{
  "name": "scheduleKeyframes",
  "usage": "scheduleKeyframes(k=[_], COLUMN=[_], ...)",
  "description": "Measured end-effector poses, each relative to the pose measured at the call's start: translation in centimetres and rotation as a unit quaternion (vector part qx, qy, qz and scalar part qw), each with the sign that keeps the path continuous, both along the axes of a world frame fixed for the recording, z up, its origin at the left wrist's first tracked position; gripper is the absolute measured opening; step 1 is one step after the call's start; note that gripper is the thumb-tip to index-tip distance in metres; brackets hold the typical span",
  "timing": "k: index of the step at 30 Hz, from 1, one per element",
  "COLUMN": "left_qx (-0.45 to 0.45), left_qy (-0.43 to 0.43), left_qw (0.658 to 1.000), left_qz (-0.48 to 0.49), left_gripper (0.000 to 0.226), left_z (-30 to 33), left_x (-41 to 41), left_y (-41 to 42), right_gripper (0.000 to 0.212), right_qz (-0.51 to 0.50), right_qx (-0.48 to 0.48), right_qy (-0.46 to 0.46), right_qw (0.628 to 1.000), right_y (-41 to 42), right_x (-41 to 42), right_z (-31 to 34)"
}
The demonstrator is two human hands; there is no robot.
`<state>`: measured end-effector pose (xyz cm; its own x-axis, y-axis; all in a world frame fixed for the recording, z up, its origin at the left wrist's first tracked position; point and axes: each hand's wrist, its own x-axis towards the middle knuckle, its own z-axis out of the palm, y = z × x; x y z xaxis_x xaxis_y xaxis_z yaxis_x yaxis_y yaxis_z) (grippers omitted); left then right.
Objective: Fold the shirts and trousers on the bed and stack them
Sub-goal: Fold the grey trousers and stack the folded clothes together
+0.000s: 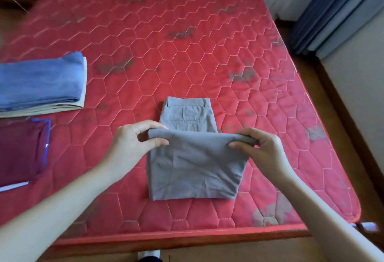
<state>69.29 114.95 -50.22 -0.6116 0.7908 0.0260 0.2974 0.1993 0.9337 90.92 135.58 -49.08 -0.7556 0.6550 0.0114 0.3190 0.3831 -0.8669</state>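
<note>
Grey trousers (pixel 193 170) lie on the red mattress (pixel 187 43), folded over so the waistband and back pocket show at the far end. My left hand (pixel 133 143) pinches the left corner of the raised fold. My right hand (pixel 264 147) pinches the right corner, and the folded edge stretches between the two hands just above the lower layer. At the left edge lies a folded stack with a blue garment (pixel 39 83) on top of a beige one (pixel 52 109). A folded maroon garment (pixel 20 149) with blue trim sits in front of that stack.
The mattress's near edge (pixel 176 234) runs along the bottom, with a wooden bed frame under it. Blue and grey curtains (pixel 340 8) hang at the far right beyond the bed. A foot in a sock (pixel 148 256) shows below the bed edge.
</note>
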Motion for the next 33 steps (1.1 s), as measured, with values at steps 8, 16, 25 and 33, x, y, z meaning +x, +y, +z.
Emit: scheduleKeyframes(k=[8,16,25,33], left_qx=[-0.064,-0.195,-0.178,-0.114], left_qy=[-0.099,-0.136,-0.070,-0.026], left_qw=[0.992,0.968,0.970,0.967], left_qz=[0.034,0.083,0.153,0.225], left_gripper=[0.022,0.038,0.021,0.018], left_z=[-11.5,-21.6,-20.7,-20.2], left_x=[-12.2,-13.7,-8.7,-9.9], left_y=[13.7,17.0,13.8,14.6], right_gripper=[0.016,0.033,0.026,0.039], right_qz=[-0.060,-0.196,-0.225,-0.228], right_qx=[-0.011,-0.077,-0.087,-0.065], right_qy=[-0.091,-0.138,-0.106,-0.045], right_qw=[0.994,0.968,0.965,0.971], right_y=[12.6,14.8,9.6,11.0], right_x=[-13.5,-16.7,-12.1,-15.0], right_z=[-10.9,-22.2,-22.0,-20.3])
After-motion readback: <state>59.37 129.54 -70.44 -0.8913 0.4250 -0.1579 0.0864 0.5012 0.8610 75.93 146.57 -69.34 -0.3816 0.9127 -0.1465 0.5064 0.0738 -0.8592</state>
